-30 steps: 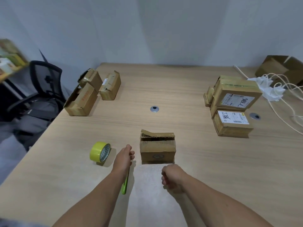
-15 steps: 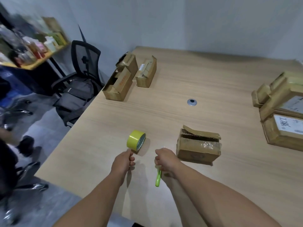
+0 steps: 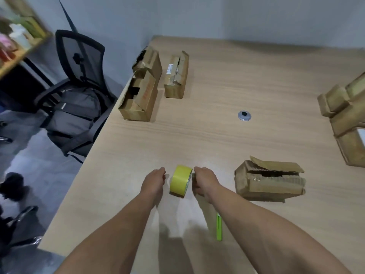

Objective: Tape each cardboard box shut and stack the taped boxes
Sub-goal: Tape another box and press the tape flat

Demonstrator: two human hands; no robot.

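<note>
Yellow tape roll [image 3: 180, 180] stands on edge on the wooden table [image 3: 217, 80], squeezed between both hands. The right hand [image 3: 204, 181] is against the roll's right face, with its fingers [image 3: 193, 176] curled over the rim there and gripping it. The left hand [image 3: 155, 181] sits just left of the roll, with a thin strip of table showing between them. It is seen from the back, so I cannot tell how its fingers lie.

Half a second ago the right hand was down on the green cutter [image 3: 219, 227] and the roll lay beyond the left knuckles, untouched. Now the right hand has left the cutter and come forward to the roll. The cutter lies flat on the table behind that grip, half under the right forearm.

To the right of the gripping hand, near but apart, sits the open box [image 3: 269, 179], its top flap raised and not taped. Well beyond the grip and to its left lie two more untaped boxes [image 3: 142, 91], side by side. Far to the right, the taped stack [image 3: 345, 115] is cut by the frame edge. It shows less than before, since the view has swung left towards an office chair [image 3: 79, 56] carrying a backpack [image 3: 73, 113].
</note>
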